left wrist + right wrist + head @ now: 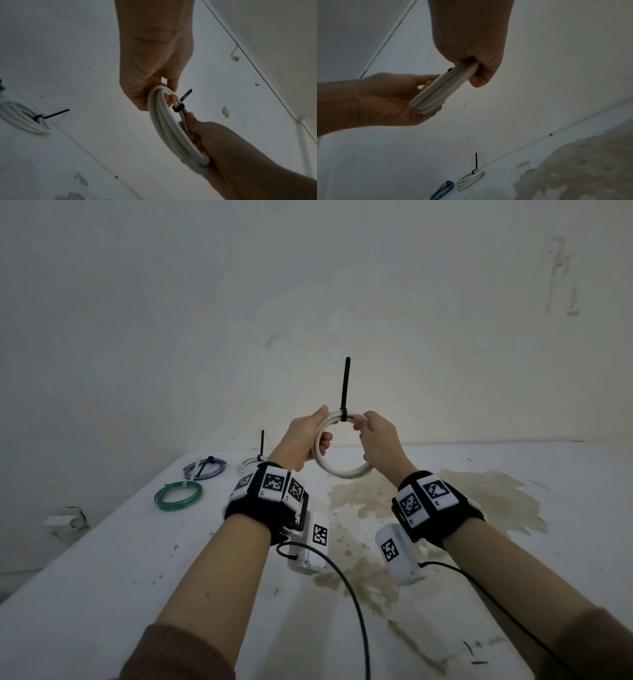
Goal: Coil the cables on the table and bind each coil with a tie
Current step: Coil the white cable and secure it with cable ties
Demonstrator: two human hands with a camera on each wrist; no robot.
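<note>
A white cable coil [342,470] [164,129] [440,89] is held up above the table [102,542] in both hands. A black tie [345,386] [180,105] is cinched around its top, with the tail pointing straight up. My left hand [308,436] [150,75] [385,100] grips the coil's left side, thumb on top. My right hand [376,436] [223,146] [471,54] pinches the coil's top right, just beside the tie's head.
Three bound coils lie at the table's far left: a green coil [178,495], a blue-and-white coil [204,468] [443,189] and a white coil [248,463] [22,119] [471,178] with a black tie tail upright. A brown stain [428,501] spreads at centre right. The wall stands close behind.
</note>
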